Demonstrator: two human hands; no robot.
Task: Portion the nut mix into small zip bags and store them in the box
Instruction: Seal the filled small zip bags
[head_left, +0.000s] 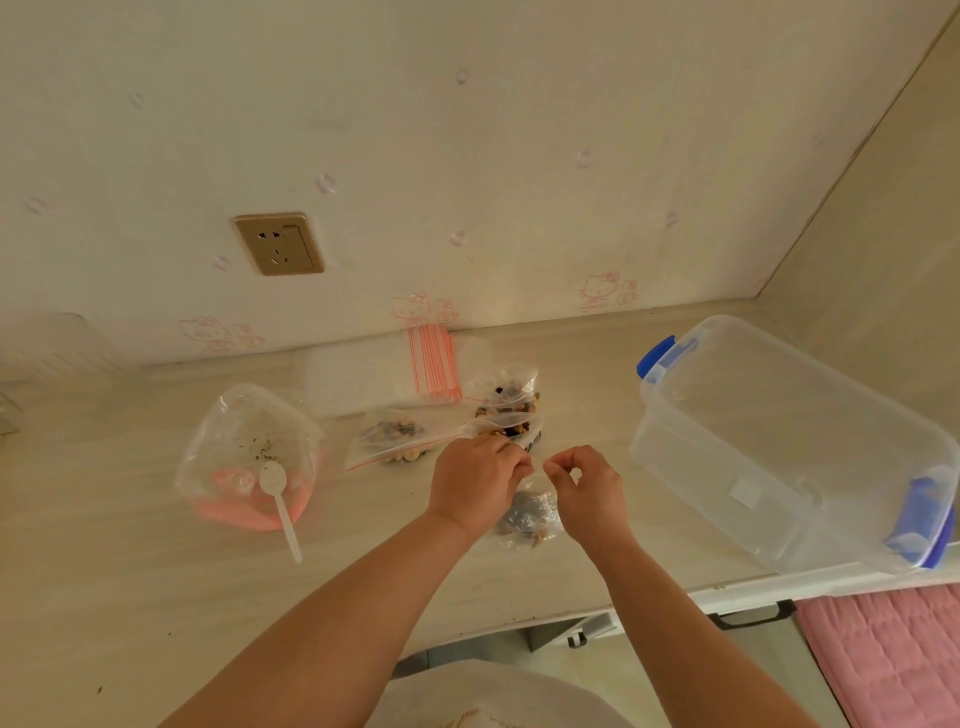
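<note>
Bag: small nut bag (527, 517) hung between hands, top edge pinched.
Hands: left hand (475, 480), right hand (589, 486) both clamped on it.
Box: clear box (779, 441) set right, apart.

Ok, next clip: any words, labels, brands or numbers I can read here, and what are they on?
No readable text anywhere in this frame.
Wall: pink cartoon cat prints only, no lettering.
Clear storage box: a pale sticker on its side, blank or too blurred to read.
Wall socket: no legible markings.
Zip bags: red seal stripes, no print visible.
</note>
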